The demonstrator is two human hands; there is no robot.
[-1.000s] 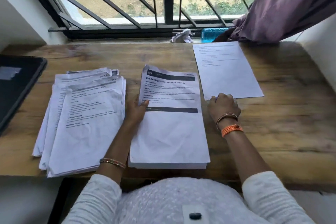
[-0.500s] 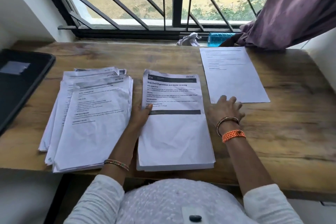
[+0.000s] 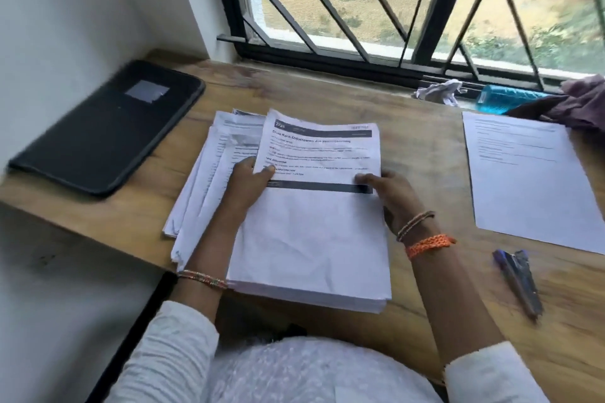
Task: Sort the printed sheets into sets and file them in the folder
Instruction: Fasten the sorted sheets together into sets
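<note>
A thick stack of printed sheets [image 3: 311,245] lies in front of me on the wooden desk [image 3: 425,147], its top page carrying a dark header and footer bar. My left hand [image 3: 248,183] grips the stack's left edge, thumb on the top page. My right hand [image 3: 389,193] grips the right edge, thumb on the dark footer bar. A looser pile of printed sheets [image 3: 209,180] sits fanned out just left of it, partly under my left hand. One single sheet [image 3: 527,180] lies alone at the right. The black folder [image 3: 104,127] lies closed at the far left.
A purple pen [image 3: 519,281] lies on the desk right of my right wrist. On the sill by the barred window [image 3: 393,10] sit a crumpled white cloth [image 3: 437,93], a blue box [image 3: 505,98] and the purple curtain's end [image 3: 579,101]. A white wall [image 3: 82,10] borders the left.
My right hand moved from the desk near the single sheet onto the thick stack's right edge. Both hands now grip the stack. The camera view swung left, showing more of the folder.
</note>
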